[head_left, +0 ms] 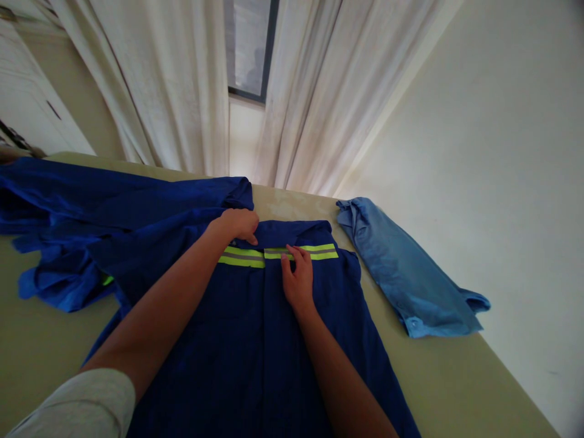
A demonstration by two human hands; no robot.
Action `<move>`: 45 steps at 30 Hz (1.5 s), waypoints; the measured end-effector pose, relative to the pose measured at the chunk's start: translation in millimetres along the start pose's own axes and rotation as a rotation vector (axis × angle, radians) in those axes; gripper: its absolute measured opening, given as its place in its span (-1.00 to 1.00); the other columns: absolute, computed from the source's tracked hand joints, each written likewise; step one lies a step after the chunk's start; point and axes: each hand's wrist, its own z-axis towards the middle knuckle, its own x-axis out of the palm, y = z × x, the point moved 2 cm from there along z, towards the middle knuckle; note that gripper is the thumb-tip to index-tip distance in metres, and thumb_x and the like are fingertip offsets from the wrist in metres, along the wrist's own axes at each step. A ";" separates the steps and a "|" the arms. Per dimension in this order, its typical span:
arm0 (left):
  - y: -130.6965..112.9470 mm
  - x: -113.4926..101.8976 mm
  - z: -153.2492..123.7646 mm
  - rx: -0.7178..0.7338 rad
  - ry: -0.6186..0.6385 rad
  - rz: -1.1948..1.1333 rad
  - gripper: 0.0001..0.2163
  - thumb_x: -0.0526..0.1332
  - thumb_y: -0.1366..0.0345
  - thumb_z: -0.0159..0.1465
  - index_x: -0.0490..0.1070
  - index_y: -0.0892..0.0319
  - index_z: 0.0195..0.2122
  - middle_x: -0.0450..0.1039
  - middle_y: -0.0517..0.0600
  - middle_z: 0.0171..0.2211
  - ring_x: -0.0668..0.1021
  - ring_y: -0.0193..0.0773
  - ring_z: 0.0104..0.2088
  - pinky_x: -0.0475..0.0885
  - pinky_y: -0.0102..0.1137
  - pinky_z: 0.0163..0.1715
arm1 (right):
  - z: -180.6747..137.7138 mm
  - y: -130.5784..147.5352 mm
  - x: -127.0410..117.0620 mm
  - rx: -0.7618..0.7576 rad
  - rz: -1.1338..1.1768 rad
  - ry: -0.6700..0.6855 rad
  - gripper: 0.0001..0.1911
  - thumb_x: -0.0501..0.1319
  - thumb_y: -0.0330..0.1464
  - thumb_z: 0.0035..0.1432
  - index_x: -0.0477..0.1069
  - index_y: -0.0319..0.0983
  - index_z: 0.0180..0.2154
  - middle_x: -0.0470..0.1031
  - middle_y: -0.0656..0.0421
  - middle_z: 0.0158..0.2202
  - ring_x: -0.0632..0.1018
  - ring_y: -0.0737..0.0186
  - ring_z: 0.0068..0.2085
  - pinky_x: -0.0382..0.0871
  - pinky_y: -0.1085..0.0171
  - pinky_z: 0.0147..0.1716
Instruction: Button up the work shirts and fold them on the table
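Note:
A dark blue work shirt (255,340) with a yellow-green and grey reflective stripe (319,252) across the chest lies front up on the table (456,377). My left hand (238,224) is closed on the cloth near the collar, just left of the front placket. My right hand (298,278) rests on the placket at the stripe, fingers pressed together on the cloth. Both forearms reach over the shirt's body.
A heap of more dark blue garments (91,225) covers the table's left side. A folded light blue shirt (406,274) lies at the right by the wall. White curtains (296,91) and a window hang behind the table's far edge.

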 end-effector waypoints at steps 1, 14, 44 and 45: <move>3.2 2.7 1.4 -0.013 0.008 0.027 -0.65 0.51 0.14 -0.03 0.60 0.11 -0.23 0.62 0.13 -0.20 0.61 0.02 -0.21 0.46 -0.25 -0.22 | -0.2 -0.1 0.3 -0.002 -0.010 0.002 -0.58 0.10 -0.20 0.38 0.47 -0.23 0.14 0.42 -0.05 0.15 0.42 0.04 0.20 0.25 0.02 0.25; -11.4 6.8 2.8 0.074 -0.274 0.193 -0.71 0.08 0.42 0.34 0.53 0.22 -0.01 0.52 0.24 0.04 0.51 0.10 0.09 0.32 -0.03 0.10 | -0.7 1.9 1.0 -0.031 -0.002 0.039 -0.78 0.17 -0.31 0.32 0.55 -0.18 -0.09 0.50 0.04 -0.02 0.50 0.09 0.04 0.34 0.10 0.13; -72.5 91.9 34.1 0.405 -0.369 -0.171 -0.50 -0.05 0.13 0.43 0.24 0.08 0.36 0.23 -0.01 0.38 0.27 -0.18 0.39 0.05 -0.13 0.41 | 56.6 -85.5 -150.1 0.299 0.396 -0.285 -0.61 0.34 -0.15 -0.01 0.54 -0.21 -0.15 0.59 0.16 -0.24 0.56 0.17 -0.18 0.41 0.21 -0.13; -72.2 92.2 34.4 0.407 -0.367 -0.174 -0.50 -0.05 0.12 0.44 0.24 0.08 0.36 0.23 -0.01 0.39 0.27 -0.18 0.38 0.05 -0.13 0.41 | 58.3 -82.5 -154.9 0.240 0.489 -0.339 -0.63 0.36 -0.17 -0.02 0.53 -0.20 -0.16 0.57 0.21 -0.25 0.55 0.22 -0.21 0.41 0.25 -0.15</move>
